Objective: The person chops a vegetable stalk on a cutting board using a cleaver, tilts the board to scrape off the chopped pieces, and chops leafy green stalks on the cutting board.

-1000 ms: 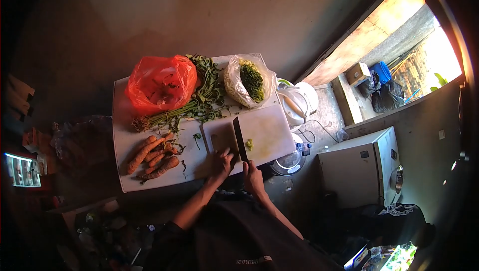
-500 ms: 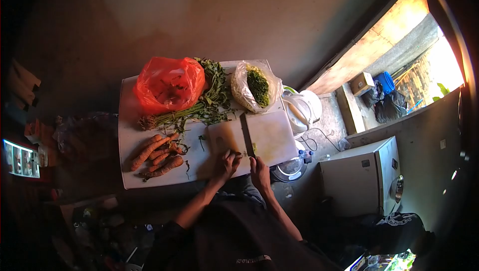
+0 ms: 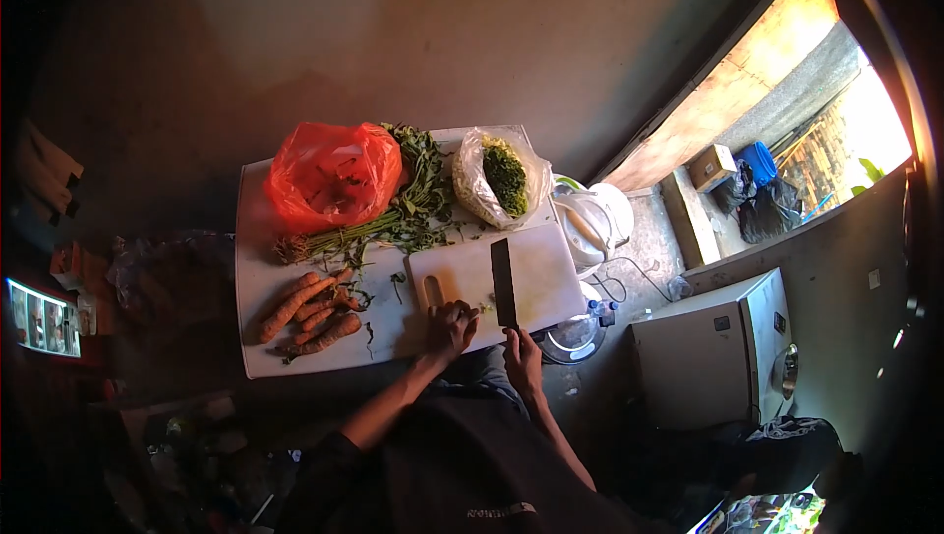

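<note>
A white cutting board lies on the white table. My right hand is closed on the handle of a broad dark knife, whose blade lies over the board. At the board's near left edge is my left hand, its fingers bent; whether it holds something is too small to tell. Small green bits rest on the board between my left hand and the blade. Several orange carrots lie left of my hands. Leafy green stems spread beyond the board.
An open red plastic bag stands at the back left of the table, and a clear bag of chopped greens at the back right. White appliances are beside the table's right edge. Farther right stands a white cabinet-like appliance.
The knife has moved right across the board with my right hand. The green bits now lie left of the blade. My left hand has shifted slightly, and the whole view has moved a little.
</note>
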Demonstrator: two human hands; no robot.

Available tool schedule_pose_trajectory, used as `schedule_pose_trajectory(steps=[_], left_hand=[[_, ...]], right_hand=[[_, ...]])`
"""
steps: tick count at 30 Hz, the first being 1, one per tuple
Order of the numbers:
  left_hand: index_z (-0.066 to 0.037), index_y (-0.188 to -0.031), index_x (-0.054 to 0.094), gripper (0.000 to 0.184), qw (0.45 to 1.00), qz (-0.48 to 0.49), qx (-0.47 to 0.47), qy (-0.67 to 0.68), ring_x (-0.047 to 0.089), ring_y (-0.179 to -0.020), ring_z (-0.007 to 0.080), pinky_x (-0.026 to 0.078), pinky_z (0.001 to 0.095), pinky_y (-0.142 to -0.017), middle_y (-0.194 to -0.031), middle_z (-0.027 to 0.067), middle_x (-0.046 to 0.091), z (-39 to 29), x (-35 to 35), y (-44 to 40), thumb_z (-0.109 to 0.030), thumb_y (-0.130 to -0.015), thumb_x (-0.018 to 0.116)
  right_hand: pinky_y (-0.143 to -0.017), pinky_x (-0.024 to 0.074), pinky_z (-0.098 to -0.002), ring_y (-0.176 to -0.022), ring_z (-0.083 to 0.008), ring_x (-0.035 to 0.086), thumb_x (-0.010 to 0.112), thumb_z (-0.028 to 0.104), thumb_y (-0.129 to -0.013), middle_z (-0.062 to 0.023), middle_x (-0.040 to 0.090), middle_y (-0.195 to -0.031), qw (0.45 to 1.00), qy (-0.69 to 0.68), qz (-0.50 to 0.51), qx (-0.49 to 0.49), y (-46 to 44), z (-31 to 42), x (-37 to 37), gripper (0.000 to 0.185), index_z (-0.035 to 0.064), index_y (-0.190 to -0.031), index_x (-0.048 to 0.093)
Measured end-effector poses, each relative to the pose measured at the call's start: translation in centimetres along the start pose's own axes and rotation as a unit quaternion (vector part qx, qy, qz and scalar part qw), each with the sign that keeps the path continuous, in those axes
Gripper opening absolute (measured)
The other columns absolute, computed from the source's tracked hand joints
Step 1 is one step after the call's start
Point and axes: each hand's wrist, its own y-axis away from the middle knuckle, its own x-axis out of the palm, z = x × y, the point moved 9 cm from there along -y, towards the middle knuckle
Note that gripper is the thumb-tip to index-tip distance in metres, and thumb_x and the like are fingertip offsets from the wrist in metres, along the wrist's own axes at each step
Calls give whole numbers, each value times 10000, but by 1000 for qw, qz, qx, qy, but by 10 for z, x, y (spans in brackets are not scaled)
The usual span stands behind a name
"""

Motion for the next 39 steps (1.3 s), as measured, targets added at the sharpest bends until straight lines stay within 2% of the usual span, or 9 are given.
schedule_pose_trajectory(steps=[12, 16, 18, 20, 22, 27, 31, 36, 39], left_hand=[[-109, -1038, 712, 204, 999, 20, -22, 35, 631, -985, 234, 399, 412, -897, -981, 49, 678, 3, 27, -13, -128, -836, 686], [-107, -1075, 692, 239, 995, 34, -55, 82, 631, -1011, 223, 391, 401, -902, -999, 40, 680, 1, 22, -15, -147, -841, 708], [-111, -1120, 669, 316, 995, 41, -53, 71, 629, -1027, 217, 387, 419, -906, -1014, 30, 674, 0, 22, -11, -149, -813, 734], [-109, -1127, 660, 344, 996, 35, -52, 59, 628, -1033, 217, 380, 429, -910, -1018, 28, 672, 1, 23, -9, -128, -792, 735], [-108, -1135, 650, 373, 997, 29, -51, 46, 627, -1039, 218, 373, 439, -913, -1023, 25, 670, 5, 28, -9, -107, -772, 737], [-96, -1087, 660, 383, 999, 20, -27, -8, 636, -1014, 238, 354, 445, -923, -998, 54, 681, 13, 36, -6, -8, -715, 691], [-94, -1078, 666, 365, 999, 30, -24, 5, 654, -988, 254, 357, 446, -926, -982, 76, 700, 17, 36, -7, -19, -722, 704], [-71, -1020, 703, 212, 985, -2, -96, 147, 686, -906, 276, 455, 401, -848, -1007, 104, 721, 19, -3, -20, -114, -816, 741], [-27, -952, 710, 144, 963, -57, -156, 212, 694, -746, 258, 542, 350, -692, -943, 125, 699, 44, -28, -9, -101, -831, 737]], right_hand=[[-585, 428, -336, -650, -121, 511, 509, 313, -1030, -92, 575, -674, 995, 55, -71, 50, 1, -22, -45, 367, -24, -926, 611], [-621, 453, -424, -671, -330, 622, 511, 329, -1021, -243, 597, -746, 986, 141, -60, 62, 0, -12, -45, 360, -12, -964, 611], [-649, 469, -505, -845, -495, 623, 501, 321, -1020, -294, 616, -788, 990, 109, -72, 45, 5, 0, -40, 340, 3, -995, 616], [-649, 474, -500, -863, -502, 616, 509, 317, -1017, -304, 614, -800, 989, 116, -70, 55, 7, -1, -34, 330, 3, -973, 599], [-609, 462, -462, -728, -462, 628, 524, 293, -1018, -284, 614, -764, 992, 95, -64, 44, 11, 1, -26, 316, -9, -987, 614], [-619, 466, -473, -852, -505, 595, 531, 287, -1016, -316, 607, -823, 994, 105, -20, 28, 20, 14, -15, 310, -12, -1001, 614], [-603, 465, -444, -738, -457, 641, 532, 293, -1018, -298, 600, -770, 992, 125, -11, 16, 23, 12, -16, 321, -17, -1007, 615], [-580, 461, -346, -619, -137, 576, 538, 300, -1023, -156, 604, -666, 995, 80, -48, 24, 25, -7, -28, 333, -13, -1034, 650], [-593, 469, -327, -629, -128, 567, 533, 295, -1026, -79, 619, -687, 996, 49, -50, 61, 28, -18, -37, 327, -5, -1044, 661]])
